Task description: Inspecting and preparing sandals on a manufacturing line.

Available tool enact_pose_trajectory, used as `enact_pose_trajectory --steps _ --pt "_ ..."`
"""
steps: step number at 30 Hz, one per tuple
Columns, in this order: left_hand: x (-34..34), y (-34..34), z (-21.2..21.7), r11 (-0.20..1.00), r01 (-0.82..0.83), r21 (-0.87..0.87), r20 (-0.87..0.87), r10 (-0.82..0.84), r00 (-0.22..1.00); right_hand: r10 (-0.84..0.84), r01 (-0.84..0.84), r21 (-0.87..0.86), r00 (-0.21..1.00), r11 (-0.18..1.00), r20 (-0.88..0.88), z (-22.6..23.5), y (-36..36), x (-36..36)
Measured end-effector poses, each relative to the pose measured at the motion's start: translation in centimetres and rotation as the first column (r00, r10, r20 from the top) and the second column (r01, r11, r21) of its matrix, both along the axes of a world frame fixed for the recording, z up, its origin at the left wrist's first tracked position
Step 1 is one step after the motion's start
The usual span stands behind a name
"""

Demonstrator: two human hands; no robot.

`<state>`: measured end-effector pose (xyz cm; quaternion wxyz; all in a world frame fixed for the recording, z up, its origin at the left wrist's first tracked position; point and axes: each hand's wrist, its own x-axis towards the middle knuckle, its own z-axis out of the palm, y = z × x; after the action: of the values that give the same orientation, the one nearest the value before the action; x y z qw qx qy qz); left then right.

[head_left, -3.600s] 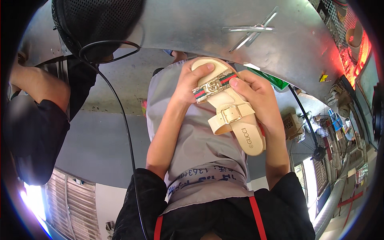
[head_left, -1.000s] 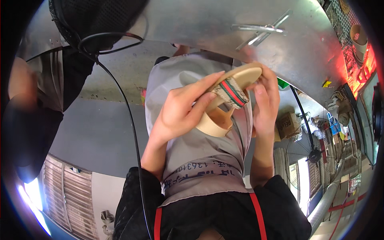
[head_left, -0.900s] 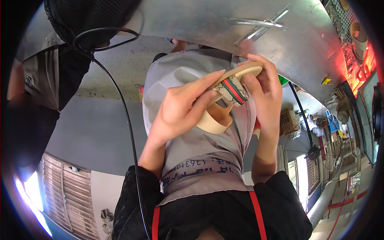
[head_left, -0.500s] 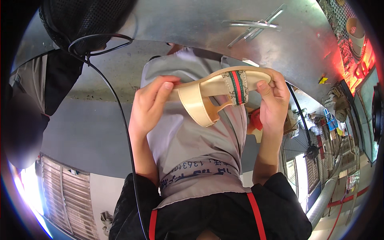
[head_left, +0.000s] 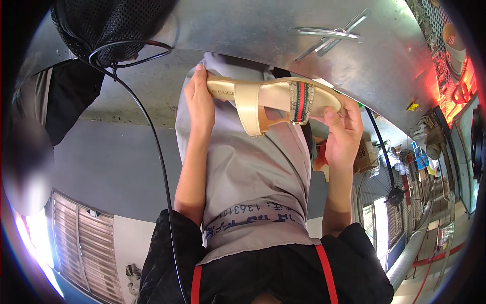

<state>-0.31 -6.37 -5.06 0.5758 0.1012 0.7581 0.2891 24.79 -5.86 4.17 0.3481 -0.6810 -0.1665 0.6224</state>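
Two bare hands hold one cream leather flat sandal with a green-and-red striped webbing strap [head_left: 273, 99], lifted level and side-on in front of the person's chest. The left hand [head_left: 200, 101] is closed around the sandal's heel end, fingers wrapped behind it and thumb on the near side. The right hand [head_left: 344, 134] grips the toe end from below, thumb pressed against the sole's edge just right of the striped strap. A wide cream ankle strap hangs down from the sandal's middle. Directly behind the sandal is a grey fabric apron [head_left: 253, 187] worn over a black garment with red stripes. Left of the sandal a thin black cable [head_left: 157, 147] curves downward. Above the sandal spreads a dull sheet-metal surface [head_left: 263, 25].
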Motion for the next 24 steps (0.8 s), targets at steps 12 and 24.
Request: enact_pose_trajectory --steps 12,24 --pt "0.1 -2.0 -5.3 0.991 0.128 0.028 -0.016 -0.127 0.992 0.147 -0.146 -0.009 0.989 0.989 0.029 -1.2 -0.4 -1.1" --pt "-0.3 -0.4 1.4 0.974 -0.143 0.175 0.435 0.054 0.899 0.019 -0.096 -0.324 0.972 0.941 -0.232 0.7 -4.6 3.0"
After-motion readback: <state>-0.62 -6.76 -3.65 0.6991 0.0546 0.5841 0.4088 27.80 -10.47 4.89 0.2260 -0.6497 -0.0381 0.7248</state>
